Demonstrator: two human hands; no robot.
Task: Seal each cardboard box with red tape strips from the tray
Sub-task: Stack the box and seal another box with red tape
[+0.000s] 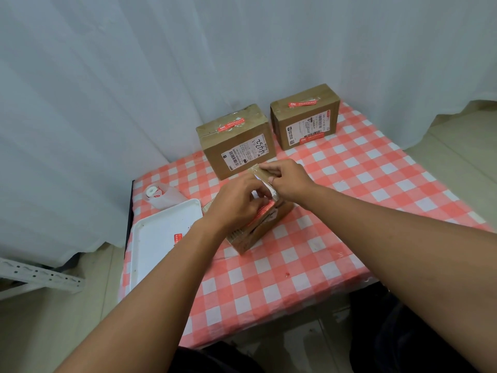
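- The left hand (pixel 236 203) is resting over the top of the nearest cardboard box (pixel 255 227), fingers curled down and pinching a red tape strip (pixel 265 211) against the box's upper face.
- The right hand (pixel 287 179) is gripping the far end of the same box, thumb and fingers closed on a raised cardboard flap (pixel 262 172) there.
- This box is sitting near the middle of the table, on the red-and-white checked tablecloth (pixel 336 238), just beside the tray; the hands are hiding most of its top.
- The white tray (pixel 150 238) is lying at the table's left edge. One red strip (pixel 178 237) is showing on it, partly covered by the left forearm.
- A white tape roll (pixel 153 192) is lying beyond the tray, near the table's back-left corner.
- Two further boxes are standing at the back of the table, apart from each other: the left box (pixel 236 144) and the right box (pixel 305 117). Each is carrying a red strip across its top seam and a printed shipping label on the side facing the camera.
- A pale curtain (pixel 161 63) is hanging behind the table.
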